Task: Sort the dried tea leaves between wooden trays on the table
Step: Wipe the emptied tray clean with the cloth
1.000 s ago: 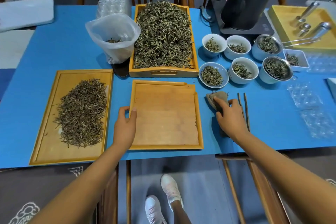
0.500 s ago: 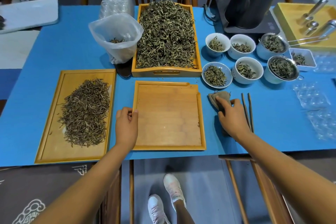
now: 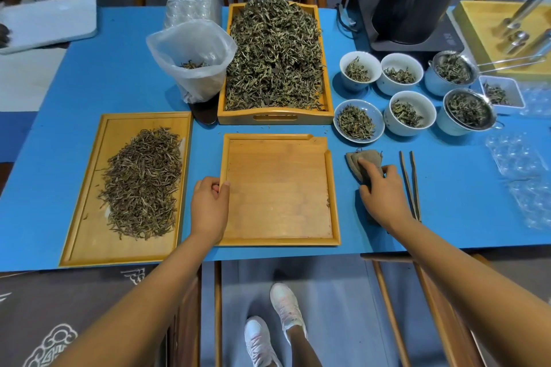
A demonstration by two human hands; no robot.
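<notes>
While our left hand [image 3: 209,208] grips the empty tray's [image 3: 278,229] left rim, our right hand [image 3: 382,194] presses a cloth [image 3: 362,164] with straight fingers. Left of both hands lies a tray [image 3: 86,243] of tea leaves [image 3: 142,182].

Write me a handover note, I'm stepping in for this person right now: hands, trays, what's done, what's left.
Left hand grips the left rim of the square tray, thumb over the edge.
Right hand presses its fingers on the brown cloth beside the wooden tongs.
The handled tray behind is heaped with unsorted tea leaves.
The long tray on the left carries a sorted pile.
Done: the square tray is almost bare, only specks at its right edge.
Left: most of the heap.
</notes>
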